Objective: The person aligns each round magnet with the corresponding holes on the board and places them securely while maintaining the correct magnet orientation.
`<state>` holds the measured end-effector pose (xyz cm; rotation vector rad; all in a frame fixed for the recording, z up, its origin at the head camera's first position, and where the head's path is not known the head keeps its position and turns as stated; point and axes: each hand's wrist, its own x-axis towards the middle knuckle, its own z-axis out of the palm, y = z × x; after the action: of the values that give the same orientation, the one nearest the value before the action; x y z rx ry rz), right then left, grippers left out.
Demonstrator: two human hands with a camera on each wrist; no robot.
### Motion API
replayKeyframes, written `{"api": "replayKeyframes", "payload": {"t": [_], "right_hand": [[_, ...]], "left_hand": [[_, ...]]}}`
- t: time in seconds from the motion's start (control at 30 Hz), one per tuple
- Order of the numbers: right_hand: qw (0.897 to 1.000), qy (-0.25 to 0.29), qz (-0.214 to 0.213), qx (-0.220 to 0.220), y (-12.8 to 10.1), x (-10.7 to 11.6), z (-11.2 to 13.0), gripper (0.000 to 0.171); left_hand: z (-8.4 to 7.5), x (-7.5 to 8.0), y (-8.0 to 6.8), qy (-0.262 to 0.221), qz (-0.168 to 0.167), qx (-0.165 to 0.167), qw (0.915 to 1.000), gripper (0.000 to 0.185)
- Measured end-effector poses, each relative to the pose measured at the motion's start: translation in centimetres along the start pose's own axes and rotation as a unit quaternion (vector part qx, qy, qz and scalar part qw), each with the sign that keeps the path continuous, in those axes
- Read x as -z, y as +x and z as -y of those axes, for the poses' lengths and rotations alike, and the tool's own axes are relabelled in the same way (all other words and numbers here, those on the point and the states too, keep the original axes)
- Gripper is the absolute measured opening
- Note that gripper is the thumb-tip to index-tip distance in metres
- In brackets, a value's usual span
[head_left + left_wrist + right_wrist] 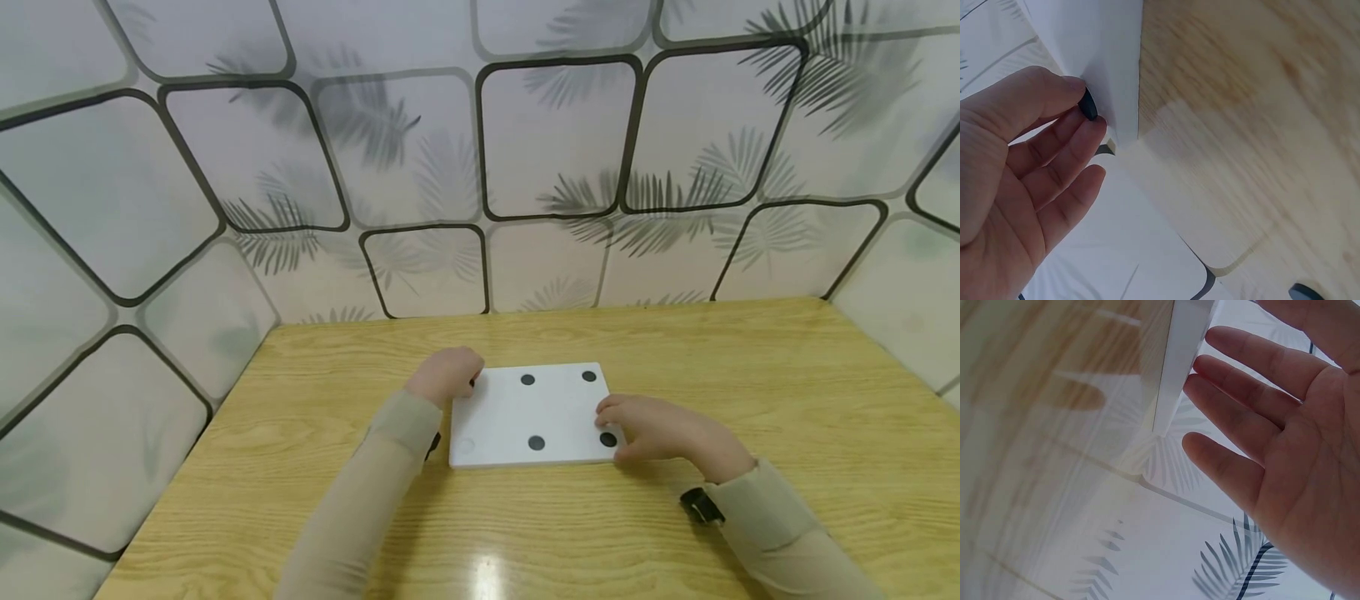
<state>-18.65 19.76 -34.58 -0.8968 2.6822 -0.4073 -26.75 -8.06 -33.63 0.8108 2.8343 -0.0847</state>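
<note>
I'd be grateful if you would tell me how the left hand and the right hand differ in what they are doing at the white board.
The left hand is at the white board's far left corner and pinches a small black disc between thumb and fingertips. The right hand is at the near right corner, fingers straight and spread, pinching nothing, fingertips by another black disc. Both wear beige sleeves and rest low over the wooden table.

A pale wooden worktop (750,392) with visible grain and a glossy sheen carries the scene, boxed in by patterned panels at its back and sides. A flat white rectangular board (525,412) lies directly on it, near the middle, with small black discs (528,380) on its top face.
</note>
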Motion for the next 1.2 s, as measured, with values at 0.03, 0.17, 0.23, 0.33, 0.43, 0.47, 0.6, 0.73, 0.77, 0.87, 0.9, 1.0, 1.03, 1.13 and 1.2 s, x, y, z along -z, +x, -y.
{"api": "replayKeyframes", "payload": {"t": [0.03, 0.17, 0.23, 0.33, 0.43, 0.47, 0.6, 0.73, 0.77, 0.87, 0.9, 1.0, 1.03, 1.13, 1.2], "right_hand": [[1.0, 0.0, 0.0, -0.001, 0.0, 0.02, 0.02, 0.039], [1.0, 0.0, 0.001, -0.003, 0.0, 0.08, 0.11, 0.04], [1.0, 0.0, 0.002, -0.004, 0.01, 0.09, 0.12, 0.04], [1.0, -0.001, 0.004, -0.005, 0.04, 0.08, 0.11, 0.04], [1.0, -0.001, 0.006, -0.008, 0.07, 0.08, 0.12, 0.039], [1.0, -0.001, 0.006, -0.008, 0.08, 0.08, 0.13, 0.039], [1.0, 0.002, 0.004, -0.008, 0.07, 0.07, 0.13, 0.039], [1.0, 0.0, 0.005, -0.008, 0.1, 0.04, 0.06, 0.039], [1.0, 0.0, 0.005, -0.01, 0.11, 0.04, 0.04, 0.039], [1.0, 0.0, 0.007, -0.011, 0.12, 0.03, 0.05, 0.04], [1.0, 0.0, 0.007, -0.012, 0.12, 0.03, 0.05, 0.04], [1.0, -0.001, 0.006, -0.014, 0.14, 0.01, 0.05, 0.04], [1.0, -0.001, 0.006, -0.015, 0.15, 0.0, 0.04, 0.04], [1.0, -0.003, 0.006, -0.015, 0.17, -0.02, 0.01, 0.039], [1.0, -0.002, 0.007, -0.015, 0.17, -0.02, 0.0, 0.039]], "left_hand": [[-0.02, 0.01, -0.01, 0.001, -0.001, 0.0, 1.0, 0.017], [-0.26, 0.15, -0.03, 0.013, 0.005, 0.006, 0.9999, 0.015], [-0.4, 0.22, -0.01, 0.021, 0.008, 0.01, 0.9997, 0.013], [-0.51, 0.26, 0.01, 0.028, 0.007, 0.016, 0.9995, 0.012], [-0.47, 0.16, 0.04, 0.036, 0.002, 0.017, 0.9992, 0.013], [-0.45, 0.14, 0.04, 0.04, 0.0, 0.016, 0.9991, 0.013], [-0.35, 0.09, 0.0, 0.044, -0.009, 0.012, 0.9989, 0.015], [-0.29, 0.15, -0.09, 0.035, -0.013, 0.01, 0.9992, 0.017], [-0.27, 0.16, -0.1, 0.034, -0.013, 0.01, 0.9993, 0.017], [-0.22, 0.15, -0.09, 0.033, -0.013, 0.009, 0.9993, 0.017], [-0.2, 0.12, -0.1, 0.034, -0.014, 0.008, 0.9993, 0.017], [-0.13, 0.05, -0.05, 0.036, -0.014, 0.009, 0.9992, 0.016], [-0.09, 0.0, -0.03, 0.035, -0.015, 0.009, 0.9992, 0.015], [0.04, -0.13, 0.04, 0.034, -0.014, 0.01, 0.9993, 0.012], [0.16, -0.25, 0.05, 0.03, -0.015, 0.01, 0.9994, 0.01]]}}
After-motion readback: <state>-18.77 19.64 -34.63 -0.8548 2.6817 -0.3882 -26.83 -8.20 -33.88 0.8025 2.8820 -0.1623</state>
